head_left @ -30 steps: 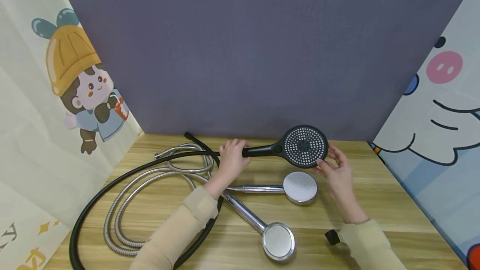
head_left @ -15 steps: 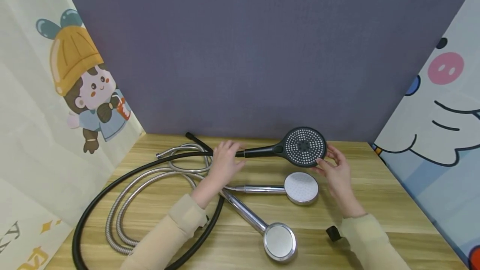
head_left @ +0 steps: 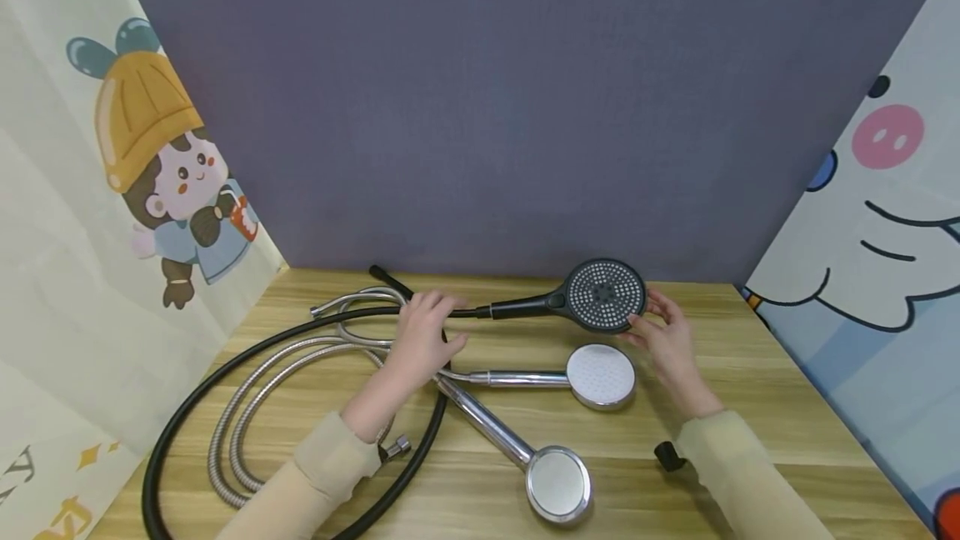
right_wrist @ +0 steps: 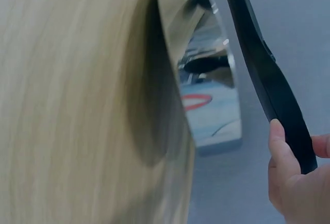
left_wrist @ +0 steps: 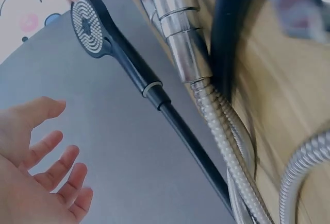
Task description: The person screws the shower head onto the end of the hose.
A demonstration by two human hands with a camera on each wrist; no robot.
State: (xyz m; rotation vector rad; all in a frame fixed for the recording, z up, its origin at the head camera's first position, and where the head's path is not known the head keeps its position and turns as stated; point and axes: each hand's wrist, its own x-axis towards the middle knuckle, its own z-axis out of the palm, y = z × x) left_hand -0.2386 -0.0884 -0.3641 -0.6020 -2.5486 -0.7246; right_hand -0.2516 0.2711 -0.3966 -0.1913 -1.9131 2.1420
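Note:
My right hand (head_left: 672, 347) pinches the outer rim of a black shower head (head_left: 606, 295) with a grey-dotted face, thumb on the front. Its handle points left and joins a black hose (head_left: 468, 313). My left hand (head_left: 426, 330) is over the hoses, left of that joint in the head view. In the left wrist view its fingers (left_wrist: 61, 175) are spread and loosely bent, with nothing between them, apart from the black hose. Below lie a chrome shower head with a white face (head_left: 601, 375) and another chrome shower head (head_left: 558, 484), both on the wooden table (head_left: 660, 515).
Coiled metal hoses (head_left: 238, 432) and the long loop of the black hose cover the left of the table. A metal hose connector (head_left: 399, 445) lies beside my left sleeve. A dark wall (head_left: 525, 107) stands behind; printed curtains (head_left: 45, 273) hang at both sides.
My left hand has let go of the black shower head's handle and moved left along the hose. The right hand and the shower head have shifted slightly left.

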